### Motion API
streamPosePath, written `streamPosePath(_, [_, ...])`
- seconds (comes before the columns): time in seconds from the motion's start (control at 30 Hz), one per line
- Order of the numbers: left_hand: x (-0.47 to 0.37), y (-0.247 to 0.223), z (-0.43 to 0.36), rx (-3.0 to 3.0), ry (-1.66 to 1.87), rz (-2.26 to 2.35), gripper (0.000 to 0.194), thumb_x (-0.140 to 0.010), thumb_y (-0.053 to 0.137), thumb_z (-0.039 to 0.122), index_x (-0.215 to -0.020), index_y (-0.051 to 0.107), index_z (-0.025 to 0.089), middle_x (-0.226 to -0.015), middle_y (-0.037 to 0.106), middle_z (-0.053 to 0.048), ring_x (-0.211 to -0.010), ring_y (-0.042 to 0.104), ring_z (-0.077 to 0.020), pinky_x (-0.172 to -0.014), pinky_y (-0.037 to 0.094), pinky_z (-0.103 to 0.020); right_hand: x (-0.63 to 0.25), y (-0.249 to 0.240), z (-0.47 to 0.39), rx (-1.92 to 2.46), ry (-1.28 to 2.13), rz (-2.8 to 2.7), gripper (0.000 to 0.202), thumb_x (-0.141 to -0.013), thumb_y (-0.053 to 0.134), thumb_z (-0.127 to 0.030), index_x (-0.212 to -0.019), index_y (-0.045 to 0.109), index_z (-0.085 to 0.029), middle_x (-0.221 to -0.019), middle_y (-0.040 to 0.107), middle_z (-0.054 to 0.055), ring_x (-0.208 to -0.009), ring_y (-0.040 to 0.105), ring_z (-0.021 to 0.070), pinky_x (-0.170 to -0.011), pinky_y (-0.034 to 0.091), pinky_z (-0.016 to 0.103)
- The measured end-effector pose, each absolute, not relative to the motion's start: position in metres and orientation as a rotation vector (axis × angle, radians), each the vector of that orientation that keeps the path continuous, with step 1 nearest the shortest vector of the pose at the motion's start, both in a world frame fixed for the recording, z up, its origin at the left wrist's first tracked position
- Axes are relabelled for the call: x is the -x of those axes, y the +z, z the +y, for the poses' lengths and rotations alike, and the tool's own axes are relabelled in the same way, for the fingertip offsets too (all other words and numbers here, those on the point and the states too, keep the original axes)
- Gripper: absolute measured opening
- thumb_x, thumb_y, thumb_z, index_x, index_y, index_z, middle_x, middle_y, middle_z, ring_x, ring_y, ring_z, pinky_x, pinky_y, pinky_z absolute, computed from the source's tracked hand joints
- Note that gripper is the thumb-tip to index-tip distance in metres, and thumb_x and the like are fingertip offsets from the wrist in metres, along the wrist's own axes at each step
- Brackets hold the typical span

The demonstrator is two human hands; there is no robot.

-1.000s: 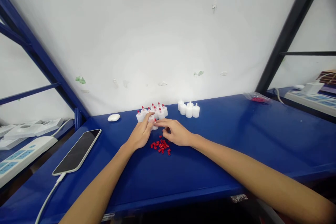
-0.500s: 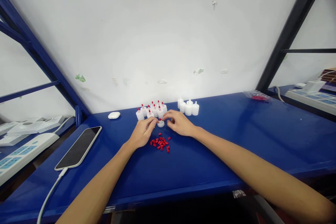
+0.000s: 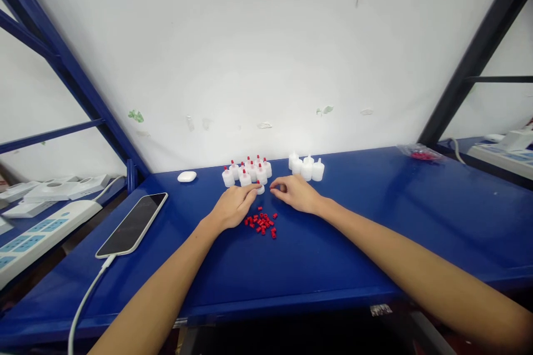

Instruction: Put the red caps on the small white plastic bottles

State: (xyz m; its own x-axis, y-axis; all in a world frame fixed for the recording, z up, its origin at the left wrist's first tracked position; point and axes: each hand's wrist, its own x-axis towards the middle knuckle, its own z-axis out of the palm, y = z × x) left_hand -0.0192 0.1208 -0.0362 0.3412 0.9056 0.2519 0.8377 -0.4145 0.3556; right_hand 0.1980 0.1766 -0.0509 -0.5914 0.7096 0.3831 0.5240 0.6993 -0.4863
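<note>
My left hand [image 3: 234, 205] has its thumb and fingers closed at the side of a low white piece [image 3: 260, 190] with a red tip, just in front of the bottles. Whether it is a whole small bottle or only a nozzle lid, I cannot tell. My right hand [image 3: 297, 194], a little to the right, pinches a small red cap [image 3: 271, 188] at its fingertips. Several loose red caps [image 3: 261, 223] lie in a pile between my forearms. Behind my left hand stand several white bottles with red tips [image 3: 245, 178]. Several uncapped white bottles [image 3: 307, 169] stand behind my right hand.
The blue table [image 3: 353, 244] runs back to a white wall. On the left lie a phone [image 3: 132, 226] with its charging cable and a white earbud case [image 3: 187, 176]. A plastic bag of red pieces [image 3: 421, 153] is at the back right. Power strips flank the table.
My right hand has moved away from the white piece to the right, a red cap showing at its fingertips. My left hand stays at the piece. The whole view has shifted slightly.
</note>
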Motion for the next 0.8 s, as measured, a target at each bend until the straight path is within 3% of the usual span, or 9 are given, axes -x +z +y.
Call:
streamPosePath(0.17, [0.024, -0.043, 0.119, -2.295, 0.909, 1.379, 0.047, -0.103, 0.028, 0.038, -0.128, 0.062, 0.018, -0.069, 0.065, 0.0, -0.061, 0.061, -0.0154, -0.069, 0.046, -0.027, -0.184, -0.047, 0.151, 0.573, 0.44, -2.27, 0.015, -0.088, 0.061, -0.016, -0.098, 0.072, -0.015, -0.09, 0.073, 0.005, -0.072, 0.066, 0.0133, -0.069, 0.049, 0.024])
streamPosePath(0.37, [0.017, -0.044, 0.118, -2.321, 1.1, 1.227, 0.043, -0.103, 0.031, 0.035, -0.125, 0.063, 0.017, -0.087, 0.071, -0.003, -0.073, 0.065, -0.0157, -0.073, 0.047, -0.026, -0.168, -0.045, 0.141, 0.474, 0.171, -2.302, 0.012, -0.087, 0.058, -0.01, -0.086, 0.07, -0.014, -0.081, 0.071, 0.006, -0.073, 0.064, 0.0166, -0.07, 0.048, 0.027])
streamPosePath(0.53, [0.015, -0.043, 0.114, -2.358, 1.116, 1.253, 0.042, -0.102, 0.032, 0.034, -0.125, 0.062, 0.016, -0.074, 0.067, -0.001, -0.061, 0.059, -0.0143, -0.066, 0.045, -0.025, -0.171, -0.043, 0.14, 0.502, 0.228, -2.212, 0.012, -0.081, 0.06, -0.006, -0.08, 0.066, -0.016, -0.074, 0.068, 0.002, -0.066, 0.06, 0.0133, -0.066, 0.046, 0.024])
streamPosePath(0.67, [0.011, -0.04, 0.107, -2.462, 1.178, 1.121, 0.04, -0.102, 0.034, 0.034, -0.13, 0.058, 0.017, -0.078, 0.067, -0.001, -0.064, 0.061, -0.0138, -0.07, 0.046, -0.025, -0.174, -0.042, 0.137, 0.377, 0.293, -2.192, 0.013, -0.083, 0.058, -0.01, -0.074, 0.062, -0.017, -0.07, 0.066, 0.001, -0.064, 0.059, 0.0128, -0.064, 0.046, 0.024])
streamPosePath(0.8, [0.008, -0.037, 0.104, -2.502, 1.24, 1.103, 0.038, -0.102, 0.033, 0.03, -0.129, 0.057, 0.017, -0.08, 0.068, -0.002, -0.068, 0.063, -0.0136, -0.071, 0.047, -0.025, -0.175, -0.04, 0.134, 0.344, 0.345, -2.103, 0.009, -0.083, 0.058, -0.011, -0.081, 0.065, -0.017, -0.074, 0.068, 0.002, -0.066, 0.061, 0.0132, -0.066, 0.048, 0.025])
